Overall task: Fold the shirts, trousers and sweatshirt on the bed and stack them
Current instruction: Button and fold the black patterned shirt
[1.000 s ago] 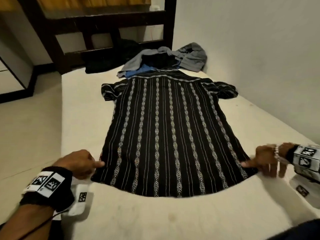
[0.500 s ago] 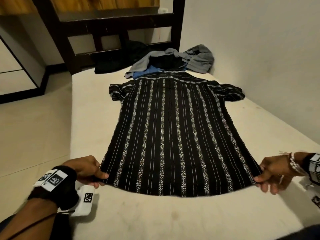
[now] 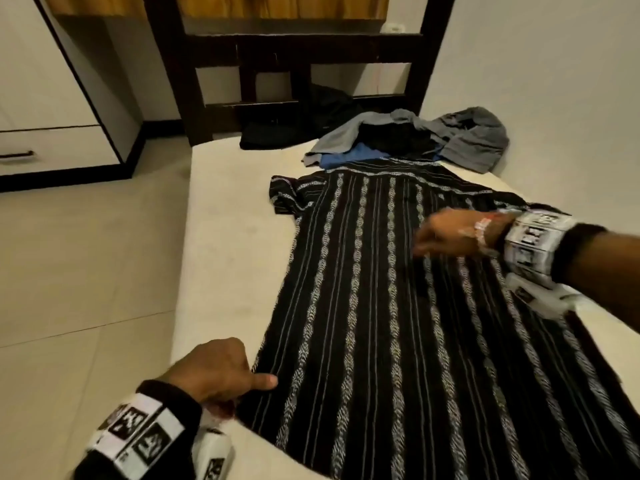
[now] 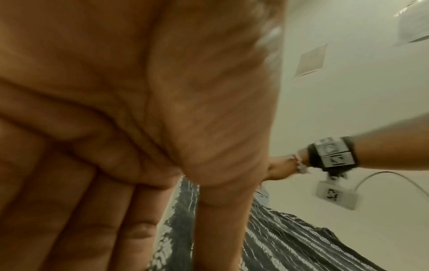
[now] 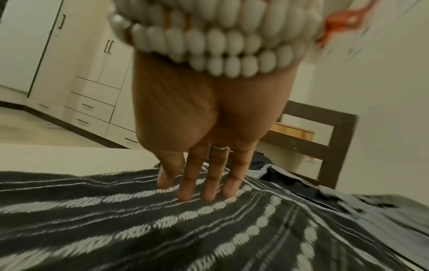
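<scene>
Lying flat across the bed (image 3: 221, 258), the black striped shirt (image 3: 363, 306) is the landmark. Beyond its collar: heap of grey, blue & dark clothes (image 3: 408, 140). Right hand (image 3: 446, 233) on shirt's middle, grip released, straight fingers (image 5: 206, 183) pressing cloth. Left hand (image 3: 214, 372) at shirt's near-left hem corner, thumb on top, pinching the edge.

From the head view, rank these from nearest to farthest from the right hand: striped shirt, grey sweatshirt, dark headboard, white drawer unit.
1. Striped shirt: under the right hand.
2. Grey sweatshirt: beyond it, by the wall.
3. Dark headboard: behind the clothes pile.
4. White drawer unit: far left, across the floor.
</scene>
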